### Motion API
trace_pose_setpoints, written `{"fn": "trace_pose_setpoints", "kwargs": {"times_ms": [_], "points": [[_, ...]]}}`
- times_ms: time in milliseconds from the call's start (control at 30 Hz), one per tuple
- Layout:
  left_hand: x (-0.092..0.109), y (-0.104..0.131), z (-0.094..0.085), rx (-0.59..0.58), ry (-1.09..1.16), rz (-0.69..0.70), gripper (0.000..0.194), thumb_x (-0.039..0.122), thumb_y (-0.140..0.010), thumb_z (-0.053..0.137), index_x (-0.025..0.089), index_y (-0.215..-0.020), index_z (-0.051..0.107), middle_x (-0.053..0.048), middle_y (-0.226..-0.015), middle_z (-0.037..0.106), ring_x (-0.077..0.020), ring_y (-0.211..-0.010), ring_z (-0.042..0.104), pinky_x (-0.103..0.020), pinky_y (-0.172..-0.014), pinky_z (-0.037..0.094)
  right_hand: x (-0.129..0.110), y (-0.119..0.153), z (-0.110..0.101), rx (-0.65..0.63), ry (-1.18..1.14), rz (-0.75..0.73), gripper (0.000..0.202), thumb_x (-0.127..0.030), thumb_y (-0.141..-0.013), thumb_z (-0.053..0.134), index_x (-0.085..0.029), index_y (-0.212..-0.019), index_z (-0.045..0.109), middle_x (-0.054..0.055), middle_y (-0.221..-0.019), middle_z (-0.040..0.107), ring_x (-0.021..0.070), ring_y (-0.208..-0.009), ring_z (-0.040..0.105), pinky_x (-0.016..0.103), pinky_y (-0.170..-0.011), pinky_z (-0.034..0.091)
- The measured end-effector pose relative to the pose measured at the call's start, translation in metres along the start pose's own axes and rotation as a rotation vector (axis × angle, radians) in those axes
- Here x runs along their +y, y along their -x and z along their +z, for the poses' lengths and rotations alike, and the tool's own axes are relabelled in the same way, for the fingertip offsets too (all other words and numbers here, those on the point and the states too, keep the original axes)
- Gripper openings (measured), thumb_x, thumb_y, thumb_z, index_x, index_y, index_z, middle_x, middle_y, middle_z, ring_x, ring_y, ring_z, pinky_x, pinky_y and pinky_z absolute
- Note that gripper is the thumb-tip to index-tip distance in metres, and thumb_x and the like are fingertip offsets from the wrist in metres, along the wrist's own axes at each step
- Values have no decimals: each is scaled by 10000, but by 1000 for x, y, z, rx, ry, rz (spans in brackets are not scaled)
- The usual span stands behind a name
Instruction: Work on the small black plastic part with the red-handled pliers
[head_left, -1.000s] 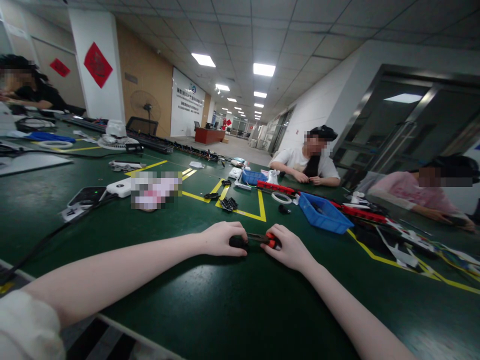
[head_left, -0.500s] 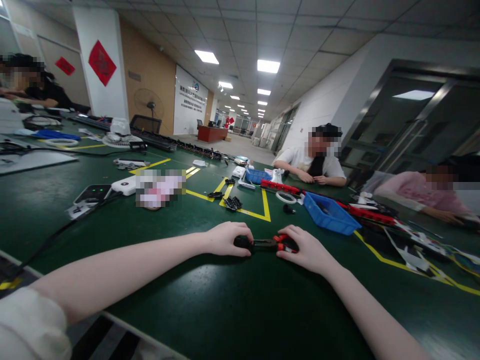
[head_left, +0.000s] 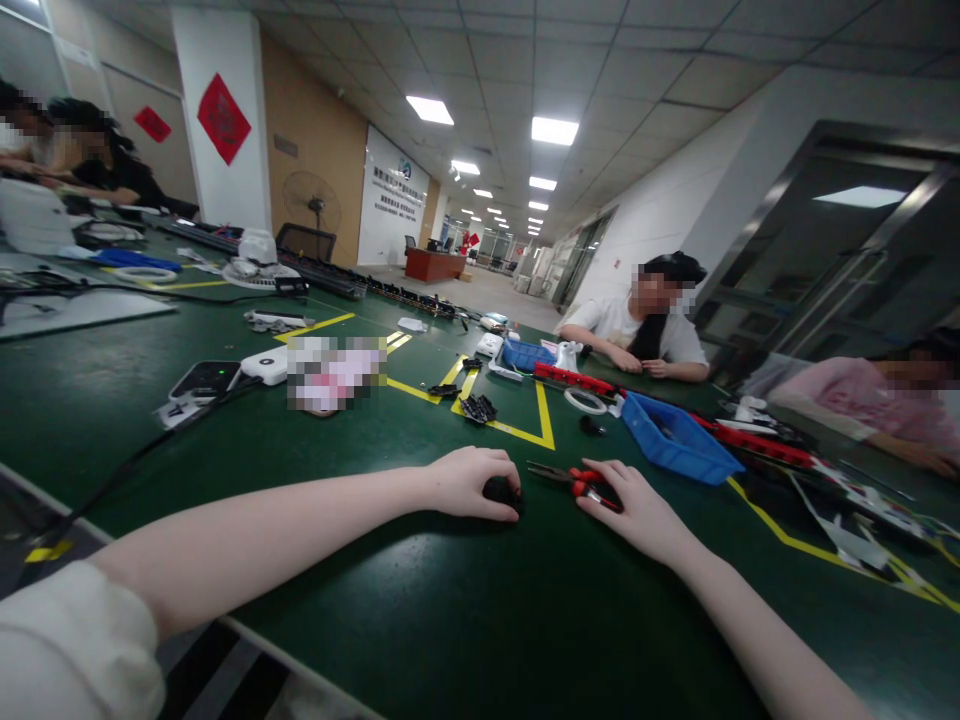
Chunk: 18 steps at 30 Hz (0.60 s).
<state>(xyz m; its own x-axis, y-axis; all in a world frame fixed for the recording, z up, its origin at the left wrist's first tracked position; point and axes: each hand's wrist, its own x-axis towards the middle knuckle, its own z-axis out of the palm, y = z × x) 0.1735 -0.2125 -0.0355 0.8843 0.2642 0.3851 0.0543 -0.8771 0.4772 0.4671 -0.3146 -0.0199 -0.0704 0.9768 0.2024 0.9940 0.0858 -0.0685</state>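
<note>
My left hand [head_left: 469, 482] is curled around a small dark rounded part [head_left: 501, 490], low over the green table [head_left: 450, 620]. The fingers hide much of that part, so its exact kind is unclear. To the right, my right hand [head_left: 645, 508] grips long-nosed pliers [head_left: 580, 478] by their red handles. Their jaws point left and slightly up, a short gap away from the dark part. Beyond my hands, a heap of small black pieces [head_left: 478, 408] lies on the table near yellow tape. Another small black part [head_left: 592, 426] sits farther back, above my right hand.
A blue bin [head_left: 679, 440] stands to the right beside a white ring [head_left: 585, 401]. On the left are a phone [head_left: 337, 375] and a white device with a black cable [head_left: 266, 367]. A co-worker [head_left: 634, 325] sits across the table, another person [head_left: 862, 395] at the right.
The pliers' jaws have come away from the dark part in my left hand and now tilt upward. My left hand still holds the part. The whole view has shifted slightly.
</note>
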Motion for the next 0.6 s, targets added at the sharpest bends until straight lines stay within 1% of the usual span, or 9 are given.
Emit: {"fn": "trace_pose_setpoints", "kwargs": {"times_ms": [100,167,267,367,500,600], "points": [[1,-1,-1,2,6,-13,265,431,-840,622,203,-973,646,-38,-1030,616,-183,-916,619,-272,-839,468,-2,6,4,63,69,2,533,-584,-857,470,-226,-1246,537,109,-1161,593,266,-1037,563,403,-860,470],[1,-1,-1,2,16,-20,214,372,-883,568,196,-971,653,-40,-1035,613,-174,-920,620,-265,-853,464,-6,12,6,95,145,47,514,-608,-853,450,-214,-1157,580,106,-1073,610,264,-960,586,386,-781,485],[1,-1,-2,-2,21,-25,169,268,-895,536,187,-977,660,-38,-1037,606,-163,-923,620,-253,-856,462,-14,21,5,121,197,115,484,-633,-860,405,-216,-1001,605,83,-953,603,224,-804,606,326,-623,473],[1,0,-2,-3,24,-33,158,242,-878,558,188,-979,666,-36,-1038,605,-162,-925,618,-249,-852,463,-18,29,1,181,247,114,491,-646,-837,431,-200,-965,591,82,-932,590,195,-695,592,309,-539,444],[1,-1,-2,-6,34,-45,148,237,-871,576,188,-973,672,-38,-1027,611,-160,-914,616,-248,-844,466,-20,36,-4,248,273,64,479,-625,-808,493,-198,-1010,573,85,-969,588,203,-723,597,302,-525,448],[-1,-2,0,2,47,-57,137,214,-874,562,170,-953,665,-45,-1001,618,-157,-897,615,-248,-835,470,-22,38,-5,305,283,7,443,-579,-804,524,-193,-1017,574,90,-993,599,218,-793,603,306,-572,467]]}}
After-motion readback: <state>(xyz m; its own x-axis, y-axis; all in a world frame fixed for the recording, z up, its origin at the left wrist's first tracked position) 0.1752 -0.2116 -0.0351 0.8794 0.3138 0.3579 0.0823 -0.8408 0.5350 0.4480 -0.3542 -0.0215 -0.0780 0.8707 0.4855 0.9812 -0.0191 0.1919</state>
